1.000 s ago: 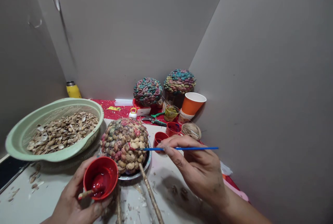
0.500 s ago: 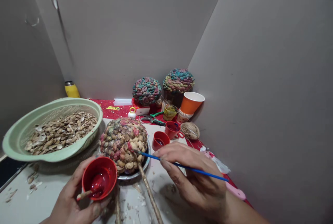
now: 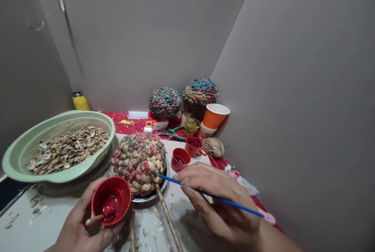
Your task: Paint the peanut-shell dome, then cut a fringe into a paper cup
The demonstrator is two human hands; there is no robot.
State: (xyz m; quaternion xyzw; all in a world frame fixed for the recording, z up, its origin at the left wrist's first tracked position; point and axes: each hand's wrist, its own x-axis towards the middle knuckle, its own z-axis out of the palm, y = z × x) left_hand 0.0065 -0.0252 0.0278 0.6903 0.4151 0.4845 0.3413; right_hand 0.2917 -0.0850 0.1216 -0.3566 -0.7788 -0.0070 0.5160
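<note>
Brush (image 3: 205, 193) tilted down since 1 s ago, tip kept on shell ball (image 3: 140, 163); clamped by right hand (image 3: 219, 201). Red cup (image 3: 111, 200) gripped by left hand (image 3: 84, 224), near table's front edge.

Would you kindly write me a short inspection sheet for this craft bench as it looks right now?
Surface: pale table, smeared and littered with shell bits; red cloth at the back.
Job's things: shell-covered ball on a metal plate; red paint cup with a stick in it; blue brush, tip on the ball.
Clutter: green basket of shells, two small red cups, orange cup, twine ball, two painted balls, scissors, yellow bottle.
Grippers: left hand holds the paint cup; right hand holds the brush.
Cables: nothing seen.
Surroundings: grey partition walls on three sides.
</note>
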